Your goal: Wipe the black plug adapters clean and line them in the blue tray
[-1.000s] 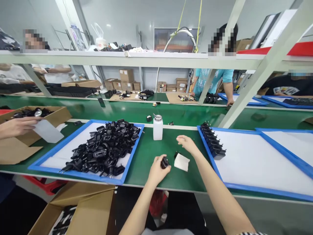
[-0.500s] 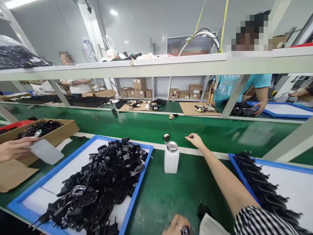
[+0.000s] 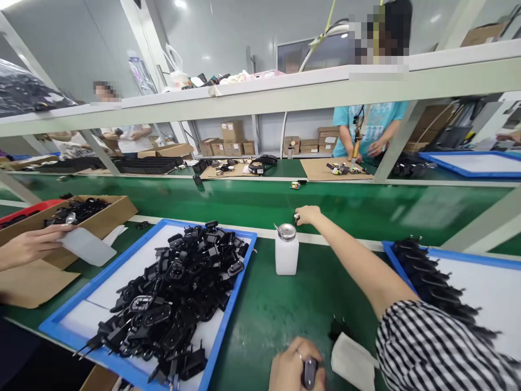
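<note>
My right hand point(image 3: 308, 215), at the end of the arm in a checkered sleeve, reaches over the green conveyor belt. Its fingers are closed on a small black-and-white part point(image 3: 297, 218), too small to name surely. Low in the view, my left hand point(image 3: 293, 365), with a ring, is wrapped round a black plug housing point(image 3: 310, 372), oval end facing up. Between the two hands stands a white pump bottle point(image 3: 286, 255) with a metal top. A pale cloth point(image 3: 353, 360) lies right of my left hand, against a black plug point(image 3: 338, 329).
Left is a blue-rimmed tray point(image 3: 240, 293) heaped with black plug housings; another tray point(image 3: 484, 266) at right holds a row of them. Another person's hand point(image 3: 35, 247) holds a white bottle point(image 3: 89, 247) by a cardboard box point(image 3: 118, 209). A small part point(image 3: 296, 185) rides the belt.
My right hand has moved left and taken hold of the small part on the belt. My left hand keeps the plug housing. The person in blue opposite has brought both hands to the workbench.
</note>
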A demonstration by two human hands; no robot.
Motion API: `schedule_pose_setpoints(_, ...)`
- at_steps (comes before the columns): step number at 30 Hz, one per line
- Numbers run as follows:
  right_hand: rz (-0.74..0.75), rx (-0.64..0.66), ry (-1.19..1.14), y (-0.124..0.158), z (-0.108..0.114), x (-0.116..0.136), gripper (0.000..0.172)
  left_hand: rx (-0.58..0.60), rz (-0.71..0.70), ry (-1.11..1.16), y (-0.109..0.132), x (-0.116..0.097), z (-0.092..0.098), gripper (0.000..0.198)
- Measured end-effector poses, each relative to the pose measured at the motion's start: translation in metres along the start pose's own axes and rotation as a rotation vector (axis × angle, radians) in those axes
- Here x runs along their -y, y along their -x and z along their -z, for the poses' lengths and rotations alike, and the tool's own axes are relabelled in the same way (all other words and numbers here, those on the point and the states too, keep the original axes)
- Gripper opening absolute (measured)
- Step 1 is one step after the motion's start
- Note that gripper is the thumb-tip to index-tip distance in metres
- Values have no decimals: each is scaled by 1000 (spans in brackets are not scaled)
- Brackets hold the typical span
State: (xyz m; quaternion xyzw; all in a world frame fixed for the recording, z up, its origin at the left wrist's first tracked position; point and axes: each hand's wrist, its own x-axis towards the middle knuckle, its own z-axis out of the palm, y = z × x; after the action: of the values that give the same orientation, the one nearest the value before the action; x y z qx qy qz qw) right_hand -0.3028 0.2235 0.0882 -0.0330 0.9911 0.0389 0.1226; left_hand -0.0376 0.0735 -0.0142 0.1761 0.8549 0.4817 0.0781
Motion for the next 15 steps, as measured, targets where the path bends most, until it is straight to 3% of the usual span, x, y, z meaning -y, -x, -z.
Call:
schedule_pose_setpoints(4,-97,122,73,65,4,-29,30,-31,-36,-50,3,-10,4,15)
schedule_pose_setpoints(7,-46,219,75,124,-7,-28,28,-73,-20,-95,4,-11,2,13)
schedule_pose_setpoints(11,120,161,35,180,-38,9,27,-61,15,-163,4,-13,1,11)
schedule_pose_setpoints(15,197,29,-18,197,-63,53,29,-49,45,-200,5,-19,3,11)
